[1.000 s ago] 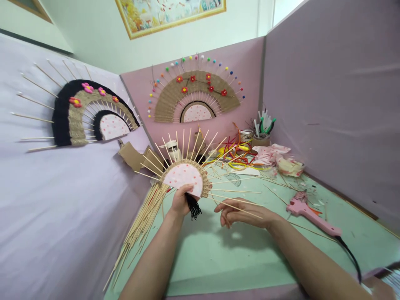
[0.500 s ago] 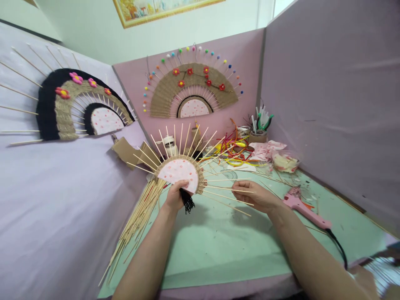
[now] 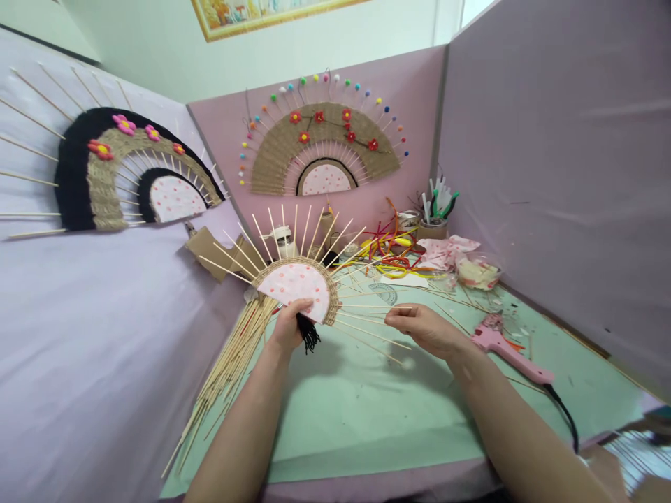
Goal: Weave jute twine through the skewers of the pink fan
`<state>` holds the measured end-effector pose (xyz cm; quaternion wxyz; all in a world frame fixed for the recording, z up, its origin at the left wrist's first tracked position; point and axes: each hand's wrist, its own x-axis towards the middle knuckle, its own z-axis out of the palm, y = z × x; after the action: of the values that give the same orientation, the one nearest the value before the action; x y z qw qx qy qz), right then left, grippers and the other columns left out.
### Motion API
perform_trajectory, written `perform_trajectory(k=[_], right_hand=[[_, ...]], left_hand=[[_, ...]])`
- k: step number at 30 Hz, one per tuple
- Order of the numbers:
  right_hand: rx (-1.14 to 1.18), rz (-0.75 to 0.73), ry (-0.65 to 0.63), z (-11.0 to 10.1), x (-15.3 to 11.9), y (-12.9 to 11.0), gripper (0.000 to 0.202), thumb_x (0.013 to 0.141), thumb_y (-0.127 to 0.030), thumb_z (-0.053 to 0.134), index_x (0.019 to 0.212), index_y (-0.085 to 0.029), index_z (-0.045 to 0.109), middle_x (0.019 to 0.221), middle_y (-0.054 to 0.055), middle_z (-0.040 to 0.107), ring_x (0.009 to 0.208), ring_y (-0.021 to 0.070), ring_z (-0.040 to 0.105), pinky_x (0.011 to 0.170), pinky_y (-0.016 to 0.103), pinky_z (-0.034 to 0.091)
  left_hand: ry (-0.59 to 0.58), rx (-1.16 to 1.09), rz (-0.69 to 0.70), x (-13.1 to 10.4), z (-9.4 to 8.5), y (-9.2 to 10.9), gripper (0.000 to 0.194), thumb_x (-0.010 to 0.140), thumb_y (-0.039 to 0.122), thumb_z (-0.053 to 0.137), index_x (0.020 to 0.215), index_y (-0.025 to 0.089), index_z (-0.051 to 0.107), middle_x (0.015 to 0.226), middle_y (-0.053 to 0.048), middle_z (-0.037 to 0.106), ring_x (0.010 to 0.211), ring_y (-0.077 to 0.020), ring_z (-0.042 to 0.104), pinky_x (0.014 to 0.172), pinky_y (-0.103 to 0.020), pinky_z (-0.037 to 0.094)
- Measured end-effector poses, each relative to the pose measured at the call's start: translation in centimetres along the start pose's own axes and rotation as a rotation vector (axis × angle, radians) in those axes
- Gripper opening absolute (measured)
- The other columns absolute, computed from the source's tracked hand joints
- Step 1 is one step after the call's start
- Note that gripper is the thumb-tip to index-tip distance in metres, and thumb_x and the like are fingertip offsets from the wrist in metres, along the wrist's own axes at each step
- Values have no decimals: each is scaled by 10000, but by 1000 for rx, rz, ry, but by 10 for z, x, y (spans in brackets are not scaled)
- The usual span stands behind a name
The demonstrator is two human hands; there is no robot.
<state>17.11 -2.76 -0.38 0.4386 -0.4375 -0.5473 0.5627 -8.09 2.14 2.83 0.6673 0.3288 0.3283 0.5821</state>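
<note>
A half-round fan piece (image 3: 294, 285) with pink spotted cloth, a woven twine rim and thin sticks fanning outward is held above the green table. My left hand (image 3: 289, 325) grips its lower edge, thumb on the cloth, with a black yarn tassel (image 3: 308, 332) hanging beside the fingers. At the right side of the fan, my right hand (image 3: 412, 323) is closed in a pinch at the outer part of the sticks. What sits between those fingertips is too small to make out surely.
Loose sticks (image 3: 231, 370) lie at the left. A pink glue gun (image 3: 511, 353) with a black cord rests at the right. Behind are coloured pipe cleaners (image 3: 393, 262), spotted cloth (image 3: 448, 251) and a cup of tools (image 3: 434, 227). Two finished fans (image 3: 328, 143) hang on the partitions.
The fan and my left hand have shifted slightly left, with the fan tilting a little. My right hand has moved slightly left, its fingers still pinched by the sticks.
</note>
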Motion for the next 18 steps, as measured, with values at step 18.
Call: perform_trajectory(k=[18], right_hand=[[-796, -790, 540, 15, -5, 0, 136, 820, -284, 567, 876, -263, 689, 798, 37, 603, 804, 184, 517, 758, 346, 349]], left_hand=[[58, -42, 96, 2, 0, 6, 288, 575, 93, 654, 858, 126, 608, 715, -19, 669, 686, -160, 647, 622, -240, 521]])
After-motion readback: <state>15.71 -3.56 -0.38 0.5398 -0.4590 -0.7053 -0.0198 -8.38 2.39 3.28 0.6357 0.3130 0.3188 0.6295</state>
